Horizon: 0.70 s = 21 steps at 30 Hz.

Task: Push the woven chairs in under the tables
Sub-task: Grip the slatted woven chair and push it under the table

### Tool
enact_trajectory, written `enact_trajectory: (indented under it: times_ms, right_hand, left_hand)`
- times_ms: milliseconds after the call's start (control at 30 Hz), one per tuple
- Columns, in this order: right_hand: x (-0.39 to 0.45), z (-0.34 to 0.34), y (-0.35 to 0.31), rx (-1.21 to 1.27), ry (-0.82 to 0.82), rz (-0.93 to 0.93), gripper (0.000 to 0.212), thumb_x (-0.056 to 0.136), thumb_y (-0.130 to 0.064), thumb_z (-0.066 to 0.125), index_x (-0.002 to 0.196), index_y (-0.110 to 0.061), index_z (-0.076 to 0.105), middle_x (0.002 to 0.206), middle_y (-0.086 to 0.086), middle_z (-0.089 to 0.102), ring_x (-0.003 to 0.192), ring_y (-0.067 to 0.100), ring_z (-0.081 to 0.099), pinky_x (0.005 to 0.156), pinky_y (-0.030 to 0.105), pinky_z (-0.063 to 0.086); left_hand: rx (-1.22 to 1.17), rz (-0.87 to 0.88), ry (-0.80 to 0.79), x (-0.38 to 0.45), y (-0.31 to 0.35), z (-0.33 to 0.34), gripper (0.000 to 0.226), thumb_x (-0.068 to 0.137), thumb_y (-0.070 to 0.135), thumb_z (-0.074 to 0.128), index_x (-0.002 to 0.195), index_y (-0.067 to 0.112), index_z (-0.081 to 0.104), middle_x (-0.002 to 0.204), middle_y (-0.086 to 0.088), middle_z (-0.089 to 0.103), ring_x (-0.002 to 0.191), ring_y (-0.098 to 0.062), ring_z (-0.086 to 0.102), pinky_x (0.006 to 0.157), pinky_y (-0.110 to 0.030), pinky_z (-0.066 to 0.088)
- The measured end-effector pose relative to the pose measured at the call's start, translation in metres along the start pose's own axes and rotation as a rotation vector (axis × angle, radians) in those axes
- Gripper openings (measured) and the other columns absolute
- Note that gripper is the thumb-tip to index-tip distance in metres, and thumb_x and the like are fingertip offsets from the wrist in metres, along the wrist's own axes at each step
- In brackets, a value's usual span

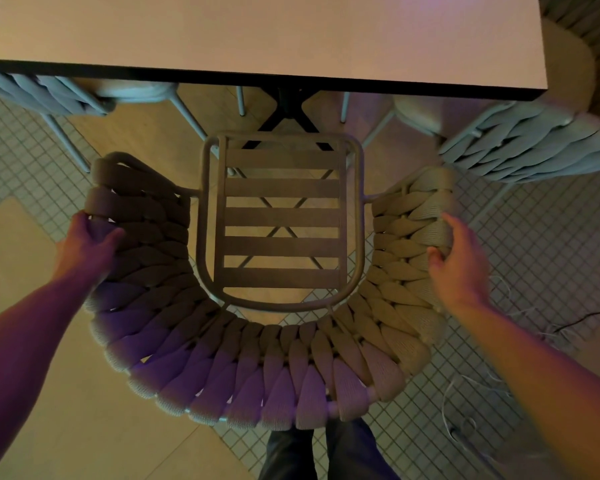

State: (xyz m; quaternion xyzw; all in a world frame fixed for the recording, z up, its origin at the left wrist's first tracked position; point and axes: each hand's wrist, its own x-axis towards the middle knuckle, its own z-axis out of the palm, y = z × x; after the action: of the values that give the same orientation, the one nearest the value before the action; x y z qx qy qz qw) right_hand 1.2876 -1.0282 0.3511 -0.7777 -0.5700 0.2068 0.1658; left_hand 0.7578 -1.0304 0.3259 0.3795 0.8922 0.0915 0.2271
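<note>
A woven chair (264, 368) with a curved rope back and a slatted seat (281, 216) stands right below me, facing the table (257, 32). Its seat front lies just short of the table's near edge, over the black table base. My left hand (85, 244) grips the left arm of the woven back. My right hand (461, 261) grips the right arm, thumb inside the weave. My legs show behind the chair at the bottom.
A blue-grey woven chair (45, 91) sits at the table's left corner and another blue-grey woven chair (534, 147) at the right. A beige seat (565, 60) is at far right. Loose thin cords (482, 393) lie on the tiled floor at right.
</note>
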Motion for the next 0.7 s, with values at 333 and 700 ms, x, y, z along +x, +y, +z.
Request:
enact_trajectory:
  times_ms: [333, 700]
  right_hand:
    - [-0.002, 0.0, -0.003, 0.018, 0.002, 0.014, 0.058, 0.086, -0.007, 0.06, 0.14, -0.018, 0.041, 0.134, 0.013, 0.051, 0.113, 0.029, 0.055, 0.091, 0.04, 0.048]
    - [-0.005, 0.0, -0.002, -0.024, -0.016, 0.006, 0.062, 0.086, -0.008, 0.058, 0.142, -0.02, 0.037, 0.139, 0.011, 0.046, 0.107, 0.028, 0.057, 0.075, 0.03, 0.042]
  left_hand:
    - [0.02, 0.009, 0.004, 0.007, -0.006, 0.002, 0.055, 0.082, 0.045, 0.062, 0.126, 0.019, 0.041, 0.116, -0.028, 0.06, 0.103, -0.049, 0.056, 0.079, -0.049, 0.043]
    - [0.05, -0.008, -0.019, -0.004, 0.009, -0.003, 0.05, 0.088, 0.036, 0.06, 0.123, 0.006, 0.042, 0.118, -0.036, 0.056, 0.106, -0.054, 0.053, 0.08, -0.05, 0.042]
